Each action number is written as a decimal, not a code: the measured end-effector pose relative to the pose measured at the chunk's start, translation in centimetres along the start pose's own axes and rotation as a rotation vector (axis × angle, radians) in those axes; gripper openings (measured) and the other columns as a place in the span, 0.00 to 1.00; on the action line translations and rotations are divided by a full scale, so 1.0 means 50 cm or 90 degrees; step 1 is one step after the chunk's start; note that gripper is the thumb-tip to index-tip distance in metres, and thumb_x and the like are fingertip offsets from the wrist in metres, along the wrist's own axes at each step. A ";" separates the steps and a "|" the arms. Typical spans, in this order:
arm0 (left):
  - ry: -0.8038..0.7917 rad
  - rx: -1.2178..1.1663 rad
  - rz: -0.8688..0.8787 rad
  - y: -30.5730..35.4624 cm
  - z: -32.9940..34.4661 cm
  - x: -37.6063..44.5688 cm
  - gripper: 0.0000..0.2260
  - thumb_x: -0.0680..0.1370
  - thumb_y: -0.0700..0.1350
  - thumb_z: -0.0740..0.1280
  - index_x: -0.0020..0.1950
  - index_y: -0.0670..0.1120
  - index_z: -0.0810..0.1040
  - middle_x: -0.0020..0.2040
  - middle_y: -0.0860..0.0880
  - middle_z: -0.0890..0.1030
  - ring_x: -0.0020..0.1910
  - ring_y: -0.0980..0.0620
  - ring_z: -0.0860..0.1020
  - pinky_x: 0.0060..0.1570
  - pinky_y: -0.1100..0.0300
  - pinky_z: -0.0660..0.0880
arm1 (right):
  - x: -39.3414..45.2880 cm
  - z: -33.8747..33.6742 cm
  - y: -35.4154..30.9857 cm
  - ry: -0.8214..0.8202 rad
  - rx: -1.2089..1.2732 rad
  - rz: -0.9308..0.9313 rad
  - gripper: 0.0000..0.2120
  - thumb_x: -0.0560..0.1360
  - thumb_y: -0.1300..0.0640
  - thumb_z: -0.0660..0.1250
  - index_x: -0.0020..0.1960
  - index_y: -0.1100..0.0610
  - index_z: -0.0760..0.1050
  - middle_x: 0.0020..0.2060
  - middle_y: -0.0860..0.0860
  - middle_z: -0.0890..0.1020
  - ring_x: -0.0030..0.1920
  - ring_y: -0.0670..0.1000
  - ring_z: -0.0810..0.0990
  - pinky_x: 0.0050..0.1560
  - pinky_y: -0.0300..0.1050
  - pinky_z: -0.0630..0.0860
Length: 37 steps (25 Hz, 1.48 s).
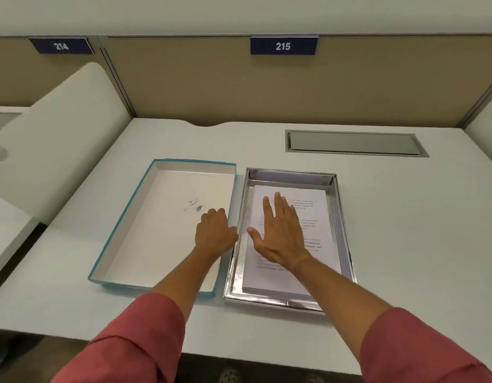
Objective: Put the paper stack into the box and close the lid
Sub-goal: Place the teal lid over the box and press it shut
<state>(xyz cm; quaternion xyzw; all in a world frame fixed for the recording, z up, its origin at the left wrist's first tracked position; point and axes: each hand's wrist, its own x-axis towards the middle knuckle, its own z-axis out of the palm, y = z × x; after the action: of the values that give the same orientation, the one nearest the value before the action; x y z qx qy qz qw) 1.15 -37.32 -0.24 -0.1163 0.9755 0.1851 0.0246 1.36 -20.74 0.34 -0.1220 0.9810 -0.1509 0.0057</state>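
Head view showed us the paper stack (290,239) already lying inside the silver-lined box (341,217), printed side up, with a margin of shiny floor visible along its left and far sides. Our right hand (280,233) lay flat on the top sheet, fingers spread and gripping nothing. Our left hand (215,233) was curled over the right wall of the teal-edged lid (123,228), which sat upside down on the white desk (391,244) just beside the box; the fingers were bent over the rim, but we could not tell whether they truly pinched it.

We judged the first step done and the second just opening: the paper was being pressed level while the lid was taken in hand. The next move, as we read it, called for lifting the lid, turning it over and bringing it square above the box, so all four walls slipped down together. A stack lying skewed or proud of the rim could foul that fit.
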 end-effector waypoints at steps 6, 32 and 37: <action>-0.004 -0.040 0.009 -0.006 0.000 0.066 0.11 0.75 0.46 0.70 0.49 0.39 0.81 0.46 0.42 0.83 0.45 0.43 0.82 0.43 0.59 0.74 | 0.004 0.009 -0.028 0.009 0.030 0.068 0.41 0.76 0.35 0.53 0.79 0.56 0.44 0.79 0.59 0.46 0.79 0.58 0.45 0.77 0.53 0.43; 0.093 -0.780 -0.020 0.044 -0.576 0.020 0.05 0.71 0.35 0.72 0.40 0.41 0.77 0.40 0.45 0.81 0.34 0.55 0.83 0.42 0.62 0.82 | 0.132 -0.129 -0.085 -0.056 0.649 0.110 0.09 0.77 0.59 0.61 0.49 0.62 0.78 0.44 0.55 0.77 0.47 0.52 0.75 0.55 0.48 0.72; -0.102 -0.921 -0.074 -0.003 -0.595 0.013 0.07 0.75 0.42 0.68 0.48 0.39 0.81 0.41 0.44 0.87 0.39 0.49 0.86 0.37 0.56 0.83 | 0.124 -0.131 -0.068 -0.127 0.869 0.240 0.14 0.78 0.57 0.58 0.55 0.62 0.79 0.43 0.54 0.83 0.42 0.53 0.81 0.43 0.46 0.79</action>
<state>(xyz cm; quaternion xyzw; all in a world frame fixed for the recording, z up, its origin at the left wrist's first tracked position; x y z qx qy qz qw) 0.41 -48.51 27.31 -0.1414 0.5964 0.7898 0.0230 -4.18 -23.47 7.78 0.0672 0.6666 -0.7159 0.1965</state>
